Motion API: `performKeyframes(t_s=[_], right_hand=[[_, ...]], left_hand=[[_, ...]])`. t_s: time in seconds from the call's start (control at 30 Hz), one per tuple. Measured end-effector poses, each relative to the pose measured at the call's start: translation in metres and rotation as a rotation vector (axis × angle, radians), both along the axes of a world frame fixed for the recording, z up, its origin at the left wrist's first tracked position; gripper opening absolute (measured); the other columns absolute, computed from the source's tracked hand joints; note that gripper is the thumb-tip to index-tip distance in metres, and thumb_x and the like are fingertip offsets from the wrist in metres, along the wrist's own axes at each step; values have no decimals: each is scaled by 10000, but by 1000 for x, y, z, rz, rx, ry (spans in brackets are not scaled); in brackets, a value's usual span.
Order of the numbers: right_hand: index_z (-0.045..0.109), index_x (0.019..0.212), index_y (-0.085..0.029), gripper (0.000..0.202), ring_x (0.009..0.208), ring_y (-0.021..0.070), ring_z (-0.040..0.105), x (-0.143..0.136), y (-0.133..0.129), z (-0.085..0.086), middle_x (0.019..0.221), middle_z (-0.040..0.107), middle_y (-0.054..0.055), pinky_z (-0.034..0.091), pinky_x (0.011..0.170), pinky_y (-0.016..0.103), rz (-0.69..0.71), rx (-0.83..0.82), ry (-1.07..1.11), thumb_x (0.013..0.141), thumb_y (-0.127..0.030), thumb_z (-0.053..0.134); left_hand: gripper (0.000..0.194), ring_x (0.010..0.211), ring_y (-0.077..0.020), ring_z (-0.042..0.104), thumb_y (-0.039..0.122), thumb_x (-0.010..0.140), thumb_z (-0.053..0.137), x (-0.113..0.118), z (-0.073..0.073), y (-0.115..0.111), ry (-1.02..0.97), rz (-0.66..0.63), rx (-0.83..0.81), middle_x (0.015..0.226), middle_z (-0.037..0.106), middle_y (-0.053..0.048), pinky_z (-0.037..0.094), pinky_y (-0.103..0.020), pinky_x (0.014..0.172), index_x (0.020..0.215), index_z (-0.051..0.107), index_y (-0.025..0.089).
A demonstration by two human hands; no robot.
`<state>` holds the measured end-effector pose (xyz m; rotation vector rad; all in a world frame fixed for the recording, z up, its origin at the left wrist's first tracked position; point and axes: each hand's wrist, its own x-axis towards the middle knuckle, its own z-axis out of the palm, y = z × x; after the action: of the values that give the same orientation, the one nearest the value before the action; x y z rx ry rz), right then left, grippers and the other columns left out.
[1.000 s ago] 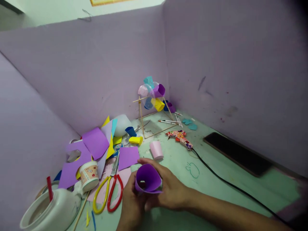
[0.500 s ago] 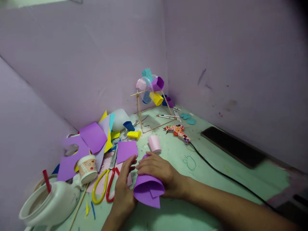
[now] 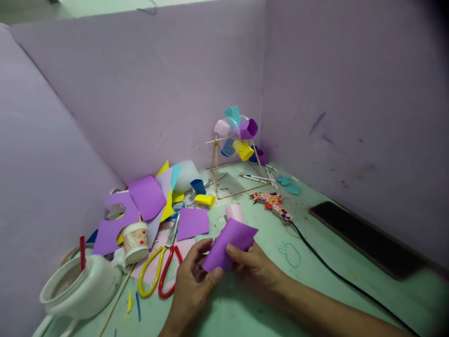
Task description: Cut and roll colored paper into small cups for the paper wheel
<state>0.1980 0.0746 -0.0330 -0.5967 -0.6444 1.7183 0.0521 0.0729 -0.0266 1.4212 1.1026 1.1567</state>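
Observation:
A curled piece of purple paper (image 3: 229, 243) is held up over the table. My right hand (image 3: 257, 267) grips it, thumb on the near face and fingers hidden behind. My left hand (image 3: 196, 276) holds its lower left end between thumb and curved fingers. Just behind the purple paper stands a pale pink paper cup (image 3: 234, 213), partly covered by it. A flat purple paper square (image 3: 192, 223) lies beyond my left hand. Scissors (image 3: 168, 262) with one yellow and one red handle rest left of that hand.
A stick frame (image 3: 216, 173) carries a wheel with coloured paper cups. Right of it lie a patterned glue gun (image 3: 270, 201) with a black cord and a dark phone (image 3: 365, 238). At left are a printed paper cup (image 3: 135, 242), a white pot (image 3: 84, 290) and paper scraps (image 3: 147, 196).
The purple paper has turned from its open end facing me to lying slantwise, its side toward me. My right hand has shifted from over it to its right side. The view has shifted left.

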Motion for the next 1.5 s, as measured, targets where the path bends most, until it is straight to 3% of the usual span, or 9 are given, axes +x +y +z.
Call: performKeyframes(t_s=[0.17,0.3,0.5,0.6,0.7,0.83,0.97,1.17,1.5], right_hand=[[573,1094,-208,582,942,257,593,18,8,5,1027,633,89,442,848,392,-142,45,-204,576,-364,789],[509,1216,-273,759,1223,294,410,45,13,27,1297,495,81,280,1035,440,-373,440,-648,529,-348,822],[505,1265,-269,854,992,296,573,34,-6,38,1125,621,76,402,913,449,176,660,-922,484,-301,847],[584,1164,-231,558,844,212,596,21,-9,32,1002,653,36,467,761,322,359,591,-846,634,-239,758],[646,944,-169,329,698,160,569,19,-3,22,815,647,17,445,622,261,361,419,-776,645,-274,737],[617,870,-140,382,748,176,588,22,6,9,841,651,54,448,671,290,299,235,-672,590,-350,770],[562,1013,-157,503,751,169,605,22,7,0,881,661,63,462,665,294,265,117,-563,599,-350,773],[557,1004,-152,505,744,150,596,21,8,-3,905,650,64,465,631,269,262,67,-525,589,-321,789],[512,1019,-158,554,654,132,534,22,9,4,825,597,44,423,573,271,282,94,-581,618,-463,744]], left_hand=[[359,881,-254,633,332,625,712,-10,16,3,115,87,46,945,694,-74,513,-313,729,949,658,187],[309,860,-259,616,198,582,680,-23,37,1,450,41,107,929,690,-47,497,-323,713,889,693,233],[460,893,-216,610,132,602,663,-10,41,-19,523,-94,202,988,675,-17,474,-294,810,1036,601,271],[448,893,-198,616,191,663,669,-6,35,-24,417,-114,200,1026,658,-32,489,-256,761,1083,540,274],[399,780,-189,626,331,733,621,-16,36,-15,422,-32,201,984,653,-58,492,-266,671,1108,513,249],[277,727,-245,616,322,817,437,-44,44,12,1035,169,76,808,653,-88,437,-338,645,1032,548,188],[274,859,-339,605,156,718,451,-65,38,27,1405,95,-100,929,641,-181,405,-366,650,963,572,138],[352,841,-324,618,92,666,462,-65,25,30,1441,112,-175,887,647,-181,394,-329,609,1011,531,119],[540,900,-389,608,342,728,450,-81,34,40,1381,359,-317,990,635,-191,416,-390,630,1251,418,211]])
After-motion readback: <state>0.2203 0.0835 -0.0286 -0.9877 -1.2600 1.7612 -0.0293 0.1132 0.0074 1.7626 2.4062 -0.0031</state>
